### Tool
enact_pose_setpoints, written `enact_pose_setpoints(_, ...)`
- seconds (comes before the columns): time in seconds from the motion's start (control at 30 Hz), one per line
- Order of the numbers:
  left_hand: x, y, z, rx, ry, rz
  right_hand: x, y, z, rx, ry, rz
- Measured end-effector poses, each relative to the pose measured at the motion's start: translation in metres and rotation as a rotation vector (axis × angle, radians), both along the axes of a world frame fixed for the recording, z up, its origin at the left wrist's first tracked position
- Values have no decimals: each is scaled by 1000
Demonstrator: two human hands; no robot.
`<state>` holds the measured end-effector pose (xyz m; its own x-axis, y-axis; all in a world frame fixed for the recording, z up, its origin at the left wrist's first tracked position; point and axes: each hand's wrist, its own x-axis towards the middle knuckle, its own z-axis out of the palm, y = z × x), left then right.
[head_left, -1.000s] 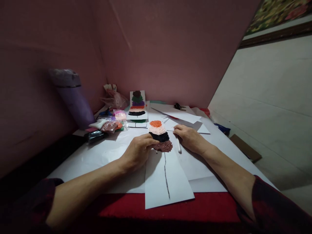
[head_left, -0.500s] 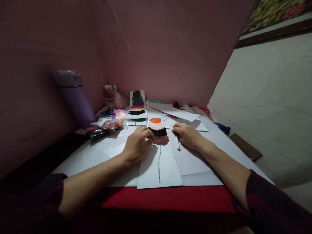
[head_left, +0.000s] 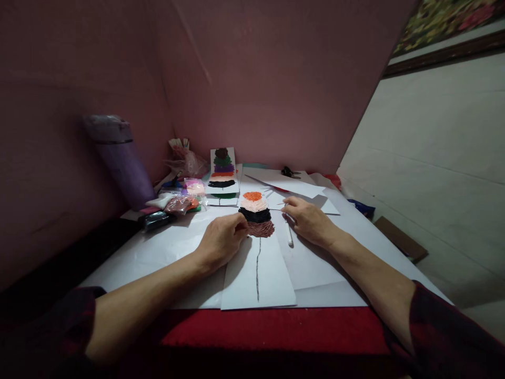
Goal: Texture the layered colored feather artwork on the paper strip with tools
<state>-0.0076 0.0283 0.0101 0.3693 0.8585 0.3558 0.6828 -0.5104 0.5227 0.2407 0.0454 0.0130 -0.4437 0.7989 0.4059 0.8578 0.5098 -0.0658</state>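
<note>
In the middle of the head view a white sheet carries a tuft-like shape in bands of textured clay: orange, pale pink, black and brown. A dark drawn line runs down below it. My left hand is closed in a pinch at the left edge of the brown band; whatever its fingertips hold is hidden. To the right of the clay, my right hand rests with fingers curled together. A white pen-like stick pokes out below those fingers; whether they grip it is unclear.
Several small bags of coloured clay lie at left, before a tall purple roll. A finished-looking banded card leans at the back. Black-handled scissors and loose white papers lie at back right. Red cloth borders the front.
My left thumb and fingers have drawn closer together beside the brown band. My right hand has shifted slightly right. The whole view has moved a little.
</note>
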Motion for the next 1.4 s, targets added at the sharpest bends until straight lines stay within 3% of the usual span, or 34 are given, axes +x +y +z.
enact_pose_setpoints(0.13,-2,0,2,9,-6,-54,-7,-8,7,131,-22,0)
enact_pose_setpoints(0.23,-2,1,1,10,9,-62,-16,-18,10,156,52,192)
enact_pose_setpoints(0.33,-1,3,-2,16,16,-59,-28,-33,13,17,137,420)
enact_pose_setpoints(0.47,-1,6,-2,25,-2,-59,-43,-47,14,-189,188,544)
enact_pose_setpoints(0.67,-3,7,-1,9,15,-94,-46,-46,9,-291,239,545)
enact_pose_setpoints(1.4,-6,10,-9,66,-10,-214,-48,-46,10,-303,249,522)
